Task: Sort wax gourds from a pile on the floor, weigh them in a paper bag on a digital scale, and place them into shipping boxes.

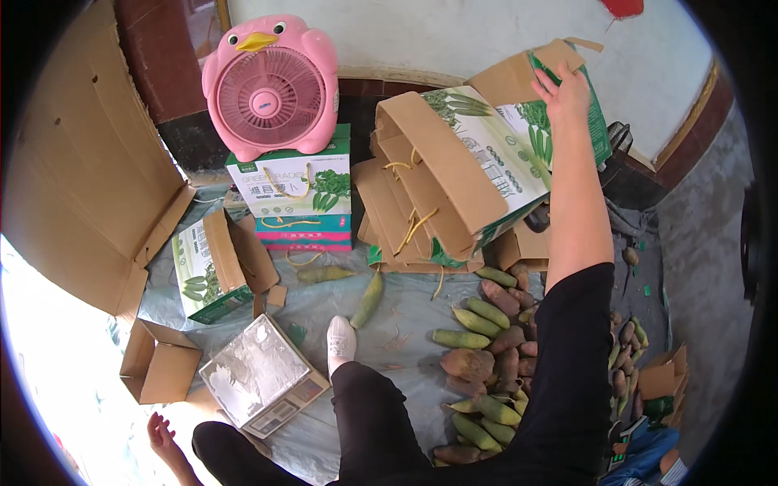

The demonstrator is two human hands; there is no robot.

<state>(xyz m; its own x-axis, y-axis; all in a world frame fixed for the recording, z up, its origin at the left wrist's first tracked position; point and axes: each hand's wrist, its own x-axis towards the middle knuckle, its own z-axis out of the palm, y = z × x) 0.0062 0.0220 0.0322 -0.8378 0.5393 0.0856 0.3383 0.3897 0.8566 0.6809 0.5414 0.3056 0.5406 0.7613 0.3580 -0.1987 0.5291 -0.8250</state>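
Black rolled-up sleeve (577, 356) on right arm, black trousers (369, 421), white shoe (340, 342); forearm bare

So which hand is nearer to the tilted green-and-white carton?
Right. The right hand grips the top flap of the tilted carton. The left hand is far off at the lower left, beside the weighing scale.
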